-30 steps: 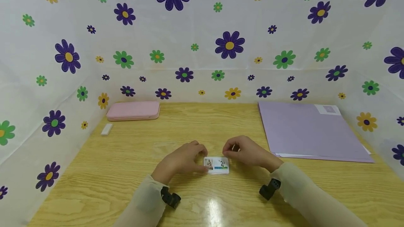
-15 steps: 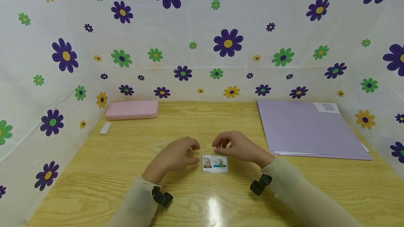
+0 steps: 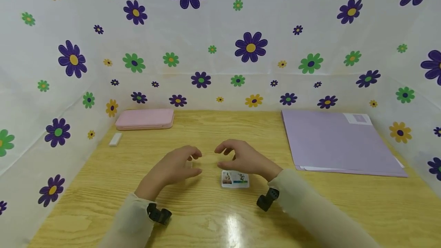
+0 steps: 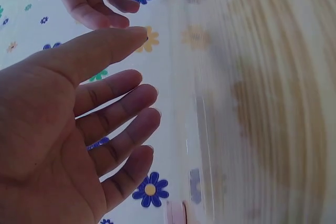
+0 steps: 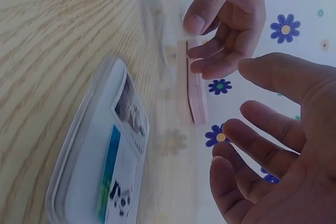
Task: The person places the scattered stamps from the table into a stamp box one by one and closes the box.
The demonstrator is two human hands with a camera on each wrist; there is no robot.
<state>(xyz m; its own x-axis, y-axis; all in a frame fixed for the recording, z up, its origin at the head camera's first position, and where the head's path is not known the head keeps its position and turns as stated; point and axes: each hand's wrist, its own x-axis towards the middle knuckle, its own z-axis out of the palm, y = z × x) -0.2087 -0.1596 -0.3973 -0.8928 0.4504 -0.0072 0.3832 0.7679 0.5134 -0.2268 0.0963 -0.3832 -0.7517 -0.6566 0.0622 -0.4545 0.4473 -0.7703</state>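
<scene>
"Where is everything?"

"A small flat case (image 3: 235,181) printed with pictures lies on the wooden bench (image 3: 206,209). Call it the centre of a clock, twelve pointing away from the wearer. The left hand (image 3: 171,167) is at nine o'clock; the right hand (image 3: 245,159) is just beyond, toward one. Both are spread, thumbs apart from loosely bent fingers, holding nothing. A pink pencil case (image 3: 144,119) lies at ten."

"How should the hands work here?"

"My judgement: the work seems to concern something clear and flat (image 4: 206,150), between nine and ten o'clock. I'd come in low, pinch it by its edges, and keep the right wrist off the case."

"What's hard to make out?"

"The clear piece is nearly invisible; I can't tell its outline, or whether the left hand touches it. The right hand hides some of the case's far edge, and the right wrist view cuts the case off at the bottom."
</scene>
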